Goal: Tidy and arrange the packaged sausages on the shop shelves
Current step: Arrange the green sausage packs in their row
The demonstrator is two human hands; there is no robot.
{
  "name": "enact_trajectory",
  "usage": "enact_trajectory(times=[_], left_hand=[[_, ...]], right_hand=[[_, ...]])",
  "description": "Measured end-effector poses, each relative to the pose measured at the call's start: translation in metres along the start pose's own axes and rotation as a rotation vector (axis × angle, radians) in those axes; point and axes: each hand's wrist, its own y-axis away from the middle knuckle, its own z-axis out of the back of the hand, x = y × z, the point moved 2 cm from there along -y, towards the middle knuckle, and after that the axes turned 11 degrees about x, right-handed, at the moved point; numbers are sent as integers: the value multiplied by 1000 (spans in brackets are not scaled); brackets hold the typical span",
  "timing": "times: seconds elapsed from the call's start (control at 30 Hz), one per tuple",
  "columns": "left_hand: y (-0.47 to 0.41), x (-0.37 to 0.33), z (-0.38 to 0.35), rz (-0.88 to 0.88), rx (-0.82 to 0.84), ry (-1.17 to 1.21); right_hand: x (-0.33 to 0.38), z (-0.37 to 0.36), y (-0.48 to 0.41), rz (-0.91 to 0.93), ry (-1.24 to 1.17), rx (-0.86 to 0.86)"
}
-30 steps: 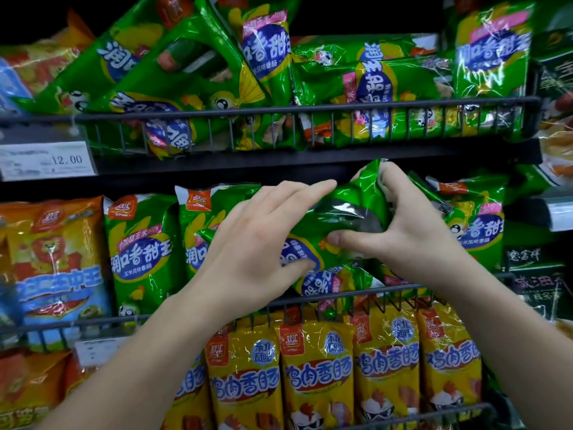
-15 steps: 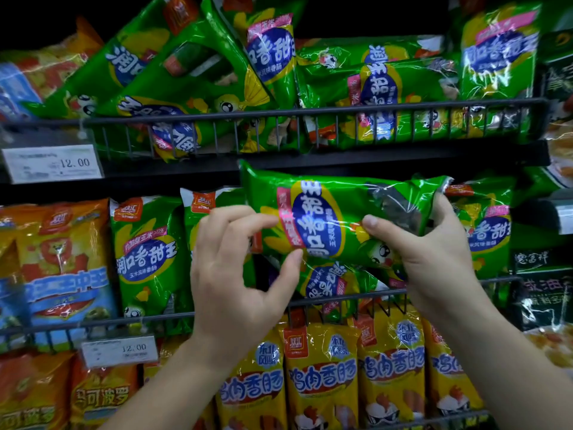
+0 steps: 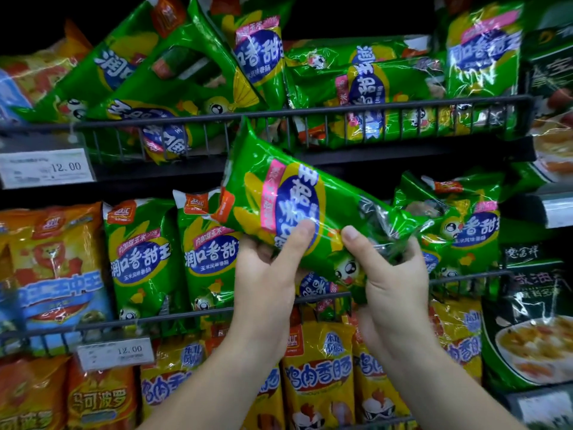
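I hold one green sausage pack (image 3: 294, 193) with a blue oval label in front of the middle shelf, tilted with its left end up. My left hand (image 3: 266, 274) grips its lower edge, thumb on the label. My right hand (image 3: 393, 274) grips its crumpled right end. Two green packs (image 3: 139, 252) stand upright on the middle shelf to the left, and more green packs (image 3: 465, 225) lean at the right. On the top shelf, green packs (image 3: 173, 85) lie jumbled at angles.
Black wire rails (image 3: 310, 111) front each shelf. Orange packs (image 3: 46, 259) fill the middle shelf's left end, yellow packs (image 3: 316, 370) the shelf below. Dark green packets (image 3: 533, 321) stand at the far right. Price tags (image 3: 46, 167) hang on the rails.
The pack came out from the middle shelf, turned label forward, and its left end rose. My left hand moved from resting over the pack to gripping its lower edge.
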Motion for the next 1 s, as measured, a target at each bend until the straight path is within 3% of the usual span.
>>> enact_trajectory(times=[0.13,0.53,0.73,1.0], left_hand=[[-4,-3,1,-25,-121,45],[-17,-32,48,-165,-204,-87],[-18,-37,64,-194,-166,-219],[-17,-29,77,-164,-176,-333]], right_hand=[[-6,-6,5,-13,21,47],[3,14,-7,9,186,94],[7,19,-30,44,501,127],[-12,11,-60,-104,1180,475]])
